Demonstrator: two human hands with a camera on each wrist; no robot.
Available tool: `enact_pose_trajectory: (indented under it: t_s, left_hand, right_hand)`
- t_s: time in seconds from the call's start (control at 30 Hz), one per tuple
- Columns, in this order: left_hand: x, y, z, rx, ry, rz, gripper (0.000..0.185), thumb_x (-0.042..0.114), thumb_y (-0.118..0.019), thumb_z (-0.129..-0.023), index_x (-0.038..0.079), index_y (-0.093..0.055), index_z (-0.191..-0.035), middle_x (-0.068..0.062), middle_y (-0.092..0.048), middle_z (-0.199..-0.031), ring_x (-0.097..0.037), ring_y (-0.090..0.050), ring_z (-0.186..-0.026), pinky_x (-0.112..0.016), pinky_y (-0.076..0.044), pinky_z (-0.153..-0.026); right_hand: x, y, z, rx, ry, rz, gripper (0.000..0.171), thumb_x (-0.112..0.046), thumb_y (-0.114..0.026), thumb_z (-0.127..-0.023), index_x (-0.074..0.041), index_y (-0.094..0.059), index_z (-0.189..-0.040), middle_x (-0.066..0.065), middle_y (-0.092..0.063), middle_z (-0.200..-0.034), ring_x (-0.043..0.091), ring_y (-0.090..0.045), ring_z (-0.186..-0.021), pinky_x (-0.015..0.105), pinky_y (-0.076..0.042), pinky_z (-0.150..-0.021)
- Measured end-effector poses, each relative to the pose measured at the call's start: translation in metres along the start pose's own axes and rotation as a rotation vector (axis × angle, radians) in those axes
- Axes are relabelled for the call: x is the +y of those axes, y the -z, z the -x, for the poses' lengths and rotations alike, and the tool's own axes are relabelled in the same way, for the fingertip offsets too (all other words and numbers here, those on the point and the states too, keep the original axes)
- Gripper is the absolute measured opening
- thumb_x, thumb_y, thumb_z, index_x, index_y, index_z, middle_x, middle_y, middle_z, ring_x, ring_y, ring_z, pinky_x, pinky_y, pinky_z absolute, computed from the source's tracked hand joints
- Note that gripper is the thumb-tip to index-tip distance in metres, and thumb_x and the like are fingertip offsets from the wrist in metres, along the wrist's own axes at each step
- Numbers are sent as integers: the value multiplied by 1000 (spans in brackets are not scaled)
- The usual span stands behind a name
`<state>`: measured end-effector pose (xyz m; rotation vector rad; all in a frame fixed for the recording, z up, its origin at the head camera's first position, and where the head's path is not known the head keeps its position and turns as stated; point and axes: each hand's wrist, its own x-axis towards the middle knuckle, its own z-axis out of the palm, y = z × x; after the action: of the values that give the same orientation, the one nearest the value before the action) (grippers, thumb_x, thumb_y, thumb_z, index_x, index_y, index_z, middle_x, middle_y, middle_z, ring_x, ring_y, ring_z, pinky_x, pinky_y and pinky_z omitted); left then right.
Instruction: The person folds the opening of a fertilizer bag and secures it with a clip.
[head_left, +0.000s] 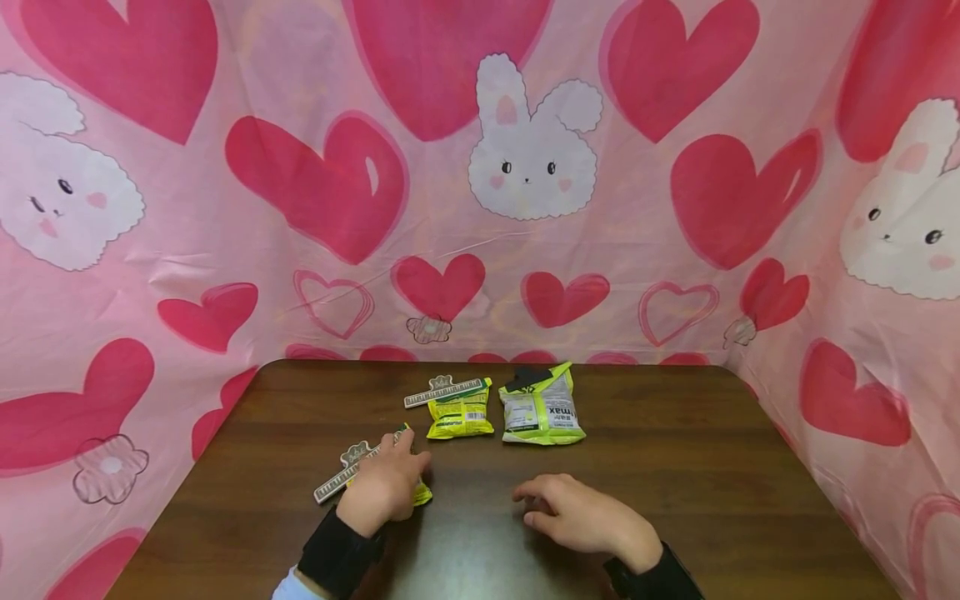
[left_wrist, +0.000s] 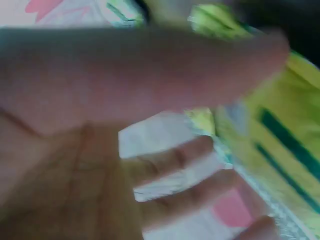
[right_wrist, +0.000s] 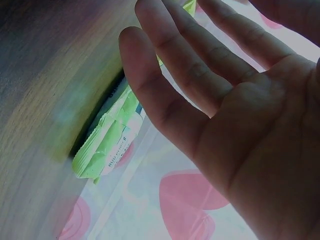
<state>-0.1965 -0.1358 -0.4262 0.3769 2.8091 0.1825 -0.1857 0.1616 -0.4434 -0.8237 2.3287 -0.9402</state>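
Observation:
In the head view my left hand [head_left: 386, 479] lies over a yellow snack packet [head_left: 422, 494] near the table's left front, hiding most of it. Its fingers are spread, with fingertips right at the packet's top edge. A silver, ruler-patterned bag clip [head_left: 337, 483] sticks out to the left of that hand. The left wrist view shows the thumb [left_wrist: 200, 70] across the yellow packet [left_wrist: 287, 125], blurred. My right hand [head_left: 581, 514] hovers low over the table's front right, fingers loosely bent and holding nothing. Its palm [right_wrist: 260, 130] faces the right wrist camera.
Behind the hands, another yellow packet [head_left: 460, 419] carries a similar silver clip [head_left: 444, 392]. Beside it on the right lies a larger green-and-white packet [head_left: 543, 412] with a black clip [head_left: 527, 377] across its top. A pink heart-and-rabbit cloth [head_left: 442, 208] surrounds the brown table [head_left: 652, 450].

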Motion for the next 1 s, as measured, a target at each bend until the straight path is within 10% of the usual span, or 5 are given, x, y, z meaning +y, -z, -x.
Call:
enact_pose_trajectory:
  t_s: [0.2, 0.43, 1.0]
  left_hand:
    - [13, 4, 5, -99, 34, 126, 38, 0, -89, -73, 9, -72, -106, -23, -52, -135, -34, -58, -90, -49, -52, -78]
    - [17, 1, 5, -93, 50, 84, 28, 1, -88, -74, 7, -71, -95, -18, -50, -120, -38, -54, -99, -50, -52, -78]
    - [-7, -3, -4, -14, 60, 148, 71, 15, -99, -70, 2, -62, -130, -28, -39, -147, -51, -35, -134, -64, -53, -86]
  right_hand:
    - [-1, 1, 1, -4, 6, -10, 30, -13, -70, -102, -2, -69, -130, 4, -72, -119, 6, -65, -95, 32, -55, -88]
    - [-2, 0, 0, -8, 4, -12, 30, -13, -70, -102, -2, -69, -130, 3, -72, -119, 6, -64, -96, 33, -55, -89]
    - [-2, -1, 0, -10, -15, -24, 28, -13, -70, -102, -3, -70, -129, 2, -72, -118, 5, -63, -95, 33, -55, -87]
